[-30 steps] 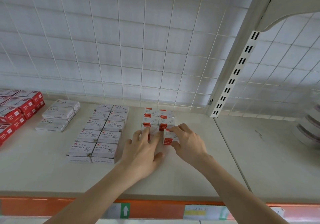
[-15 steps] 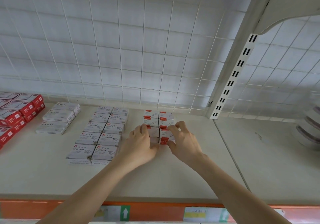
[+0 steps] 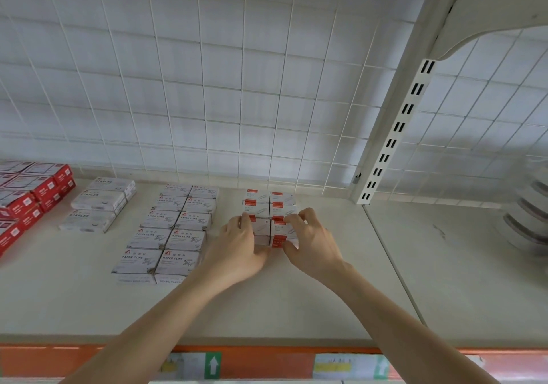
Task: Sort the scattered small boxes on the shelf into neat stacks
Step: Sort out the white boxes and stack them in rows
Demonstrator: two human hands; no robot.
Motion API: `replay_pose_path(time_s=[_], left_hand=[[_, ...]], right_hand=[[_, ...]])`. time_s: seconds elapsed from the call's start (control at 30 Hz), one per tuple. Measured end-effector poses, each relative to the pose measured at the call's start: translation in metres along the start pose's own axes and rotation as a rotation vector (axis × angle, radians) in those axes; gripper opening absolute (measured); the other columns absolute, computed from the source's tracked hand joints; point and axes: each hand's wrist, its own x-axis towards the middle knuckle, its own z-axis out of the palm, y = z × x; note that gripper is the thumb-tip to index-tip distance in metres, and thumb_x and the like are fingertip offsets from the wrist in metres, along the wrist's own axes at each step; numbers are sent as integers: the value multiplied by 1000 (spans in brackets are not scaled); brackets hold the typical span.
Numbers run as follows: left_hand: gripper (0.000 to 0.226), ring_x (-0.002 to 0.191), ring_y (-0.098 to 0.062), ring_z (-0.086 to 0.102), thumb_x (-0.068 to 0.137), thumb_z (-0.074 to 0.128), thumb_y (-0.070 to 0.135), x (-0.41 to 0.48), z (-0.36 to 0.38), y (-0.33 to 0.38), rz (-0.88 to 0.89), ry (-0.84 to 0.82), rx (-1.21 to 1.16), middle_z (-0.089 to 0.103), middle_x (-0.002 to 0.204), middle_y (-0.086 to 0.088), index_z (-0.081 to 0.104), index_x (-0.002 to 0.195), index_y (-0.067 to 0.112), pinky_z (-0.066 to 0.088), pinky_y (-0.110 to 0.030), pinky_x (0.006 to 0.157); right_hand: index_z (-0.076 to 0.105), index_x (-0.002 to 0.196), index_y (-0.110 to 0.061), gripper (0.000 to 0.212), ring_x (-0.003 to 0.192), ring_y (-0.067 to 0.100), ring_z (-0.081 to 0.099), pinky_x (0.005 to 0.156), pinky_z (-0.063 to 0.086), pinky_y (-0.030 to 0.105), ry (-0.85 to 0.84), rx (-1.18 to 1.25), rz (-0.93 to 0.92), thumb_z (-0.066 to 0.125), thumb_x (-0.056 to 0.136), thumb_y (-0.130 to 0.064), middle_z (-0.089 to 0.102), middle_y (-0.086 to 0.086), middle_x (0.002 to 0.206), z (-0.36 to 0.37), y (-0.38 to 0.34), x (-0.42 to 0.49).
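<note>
Small white boxes with red end labels [image 3: 270,205] stand in two tidy columns near the back of the cream shelf [image 3: 89,300]. My left hand [image 3: 237,247] presses against the left side of the front boxes [image 3: 277,232], fingers curled over their top. From the right, my right hand [image 3: 311,241] grips the same front boxes, thumb at the front and fingers on top. The two hands squeeze these boxes between them, hiding much of the front row.
White paper clip boxes [image 3: 170,231] lie in two neat columns to the left. Further left are white staple boxes [image 3: 98,205] and red boxes [image 3: 26,196]. A slotted white upright [image 3: 397,134] and a wire grid back panel [image 3: 207,87] bound the bay. Stacked tape rolls [image 3: 527,223] sit far right.
Both hands slid further back along the shelf, pushing the front red-labelled boxes tight against the rows behind. The right hand's loose box now sits in line with the column.
</note>
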Motion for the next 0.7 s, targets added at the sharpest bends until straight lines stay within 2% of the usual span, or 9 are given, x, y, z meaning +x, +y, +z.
replay_pose_path(time_s=[0.13,0.23,0.3,0.37,0.43,0.5,0.57,0.63,0.7], left_hand=[[78,135,-28,27,90,46,47,7,-1,-3,-31,-6,-35,28,145,-10,7,146,9,29,-41,106],[70,127,-28,37,87,49,46,20,-1,-4,-64,23,-193,35,140,-10,22,140,9,36,-43,102],[55,112,-25,48,92,46,36,30,-3,-2,-104,58,-315,41,134,-13,30,134,5,44,-33,86],[47,86,-16,53,97,37,25,38,-6,2,-132,73,-415,44,130,-18,29,136,1,39,-21,63],[42,74,-12,53,98,31,21,43,-9,5,-154,85,-516,46,130,-21,30,136,1,35,-21,55],[43,105,-21,53,99,28,16,43,-12,8,-170,79,-566,34,144,-19,26,141,5,35,-24,68],[49,132,-20,30,97,26,7,40,-13,10,-211,74,-622,23,151,-8,21,146,12,28,-25,90],[54,131,-20,32,94,25,0,40,-10,11,-201,91,-674,34,146,-1,23,146,13,27,-28,102],[54,120,-20,42,91,25,-5,40,-9,10,-200,97,-678,42,129,9,29,142,13,34,-28,96]], right_hand=[[51,125,-11,49,109,28,49,88,43,29,37,202,50,64,77,-14,45,11,119,-3,3,3],[49,128,-12,46,120,25,41,97,34,24,53,332,147,57,83,-10,42,10,126,-8,0,9],[45,130,-14,43,121,21,40,95,35,23,53,499,255,51,88,-11,39,8,131,-11,-2,17],[42,133,-15,43,122,18,41,92,37,23,56,690,369,45,90,-10,39,7,135,-11,-1,29],[39,136,-14,46,126,19,40,95,35,24,40,849,459,40,91,-5,40,6,137,-6,-1,40],[44,127,-16,45,127,24,41,103,38,34,16,936,498,36,86,1,42,7,136,3,1,49],[42,107,-22,41,119,32,50,95,48,45,-11,970,511,32,78,5,49,15,133,16,7,57],[40,105,-24,46,108,32,58,85,54,45,-16,1010,508,29,75,10,54,18,127,19,8,59],[47,114,-16,53,101,31,61,79,56,42,-6,1035,517,27,75,14,59,16,120,16,5,58]])
